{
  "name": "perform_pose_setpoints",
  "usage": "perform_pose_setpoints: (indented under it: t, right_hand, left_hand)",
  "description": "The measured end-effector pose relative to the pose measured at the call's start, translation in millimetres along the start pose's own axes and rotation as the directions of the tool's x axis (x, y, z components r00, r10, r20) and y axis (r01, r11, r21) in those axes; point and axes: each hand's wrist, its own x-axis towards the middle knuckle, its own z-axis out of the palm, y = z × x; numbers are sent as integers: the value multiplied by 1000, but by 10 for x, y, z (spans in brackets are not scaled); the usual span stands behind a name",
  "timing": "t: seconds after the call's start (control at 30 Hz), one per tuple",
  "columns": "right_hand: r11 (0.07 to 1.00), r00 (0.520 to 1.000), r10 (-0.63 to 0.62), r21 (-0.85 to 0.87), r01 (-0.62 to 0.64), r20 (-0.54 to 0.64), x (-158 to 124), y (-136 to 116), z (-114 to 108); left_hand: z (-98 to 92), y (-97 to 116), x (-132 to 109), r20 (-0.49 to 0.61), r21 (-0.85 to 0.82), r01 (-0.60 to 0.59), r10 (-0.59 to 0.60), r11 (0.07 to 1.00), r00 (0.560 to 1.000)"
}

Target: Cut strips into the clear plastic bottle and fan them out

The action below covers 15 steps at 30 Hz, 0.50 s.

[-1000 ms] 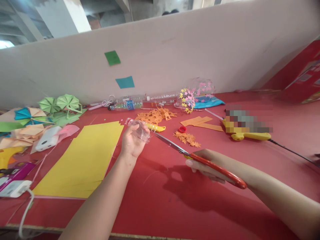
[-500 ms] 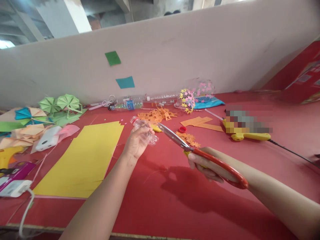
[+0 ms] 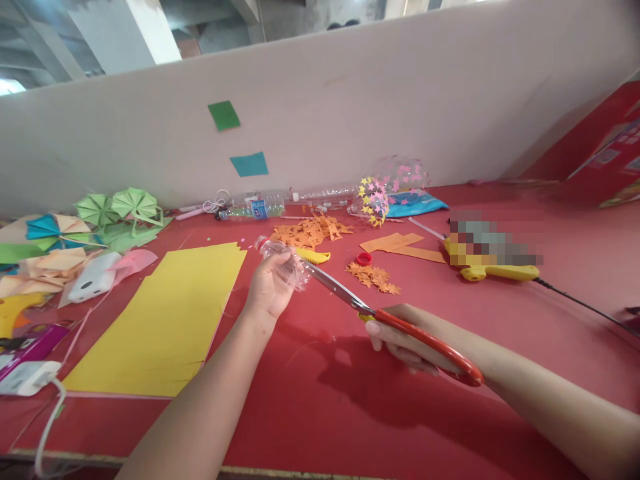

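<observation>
My left hand [image 3: 270, 285] is closed around a clear plastic bottle piece [image 3: 299, 272], its red neck end tilted up and away to the left. Red-handled scissors [image 3: 425, 341] are gripped in my right hand [image 3: 400, 337], their blades pointing left. The blade tips reach the cut end of the bottle piece; whether they touch the plastic I cannot tell. Behind the tips lies a yellow cutter [image 3: 315, 256] on the red table [image 3: 300, 413]. A red bottle ring [image 3: 365, 259] and small orange paper stars [image 3: 375, 277] lie beyond the scissors.
Yellow paper sheets [image 3: 165, 313] lie on the left, near folded green paper [image 3: 135, 207] and a white device [image 3: 94, 279]. Along the wall are a labelled bottle [image 3: 259, 209], orange cutouts [image 3: 310, 231] and a star-covered clear bottle [image 3: 400, 177]. A yellow glue gun [image 3: 500, 272], partly blurred out, lies right.
My right hand has brought the scissors left and slightly down, so their tips now meet the bottle piece in view. The left hand has shifted only a little.
</observation>
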Motion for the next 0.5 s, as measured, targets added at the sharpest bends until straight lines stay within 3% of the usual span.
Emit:
perform_pose_setpoints:
  t: [0.2,0.5]
  right_hand:
    - [1000,1000,8,15,-8,13,9,-1,15]
    - [999,1000,2,54,-4,23,-3,-28,24]
  left_hand:
    - [10,-32,-10,-76,27,-60,61,998,995]
    - [41,-71,-39,-25,11,-52,52,999,998]
